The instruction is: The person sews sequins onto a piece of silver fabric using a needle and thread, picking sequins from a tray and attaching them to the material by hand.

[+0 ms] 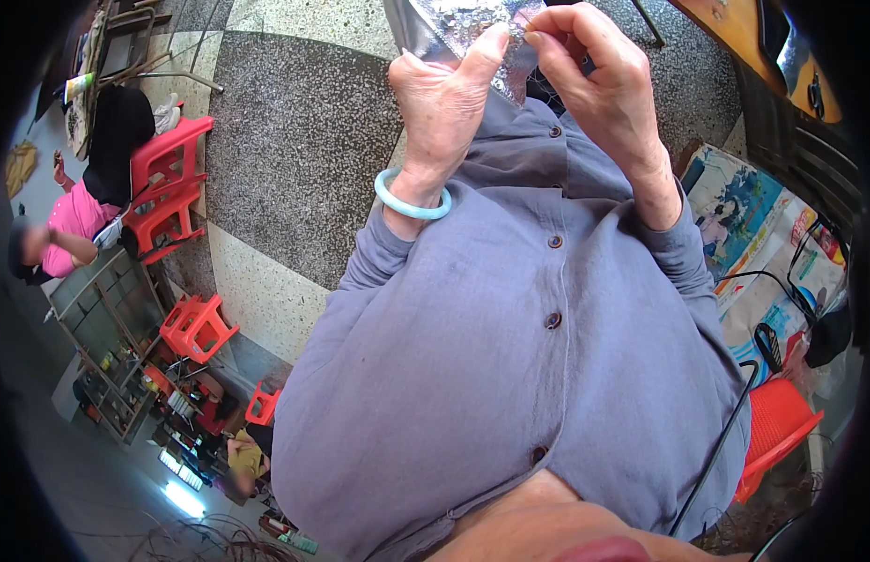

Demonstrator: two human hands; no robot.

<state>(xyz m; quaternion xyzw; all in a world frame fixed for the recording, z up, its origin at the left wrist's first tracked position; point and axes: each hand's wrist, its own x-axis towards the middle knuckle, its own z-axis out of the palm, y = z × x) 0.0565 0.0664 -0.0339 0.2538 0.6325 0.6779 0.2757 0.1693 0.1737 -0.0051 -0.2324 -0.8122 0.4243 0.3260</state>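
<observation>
At the top of the view, my left hand (440, 108), with a pale blue bangle (412, 199) on its wrist, grips a shiny silver foil piece (512, 82), thumb pressed on top. It looks like a bag or sheet, partly cut off by the frame's edge. Small glinting bits lie on its surface. My right hand (608, 80) is closed in a pinch at the foil's right side, thumb and forefinger together. Whatever is between those fingertips is too small to make out. Both hands are in front of my grey-blue buttoned shirt (454, 328).
Red plastic stools (196, 328) stand on the checkered floor (285, 140) at left. A person in pink (79, 220) sits beyond them, another in yellow (246, 456) further back. On the right are a wooden table edge (721, 28), printed sheets (744, 225), black cables and a red seat (777, 431).
</observation>
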